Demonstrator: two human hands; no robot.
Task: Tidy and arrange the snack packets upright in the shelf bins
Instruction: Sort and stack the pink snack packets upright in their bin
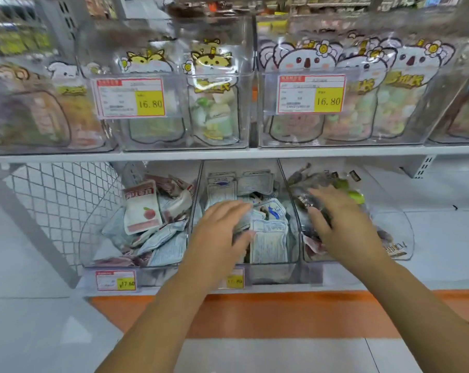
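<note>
Orange is seen nearest, in a floor strip (281, 313) running under the white lower shelf (430, 265), on which three clear bins are set side by side. The left hand (219, 232) is laid over the middle bin (276, 273), released, with straight fingers resting on the white snack packets (269, 238); these are stacked untidily, some upright at the back and others leaning. The right hand (346, 227) is spread flat and released over the right bin (397, 224), its fingers touching the dark snack packets (306, 200) lying there; nothing is grasped by either hand. In the left bin (93, 232), a peach-printed packet (143, 208) is propped on a jumbled heap. A wire mesh panel (61, 205) is seen beside that bin. Farther back, on the upper shelf (228, 152), clear bins are filled with upright tiger-topped pouches (214, 103) and koala-topped pouches (303, 65), each bin fronted by a price label (131, 96) marked 16.80.
</note>
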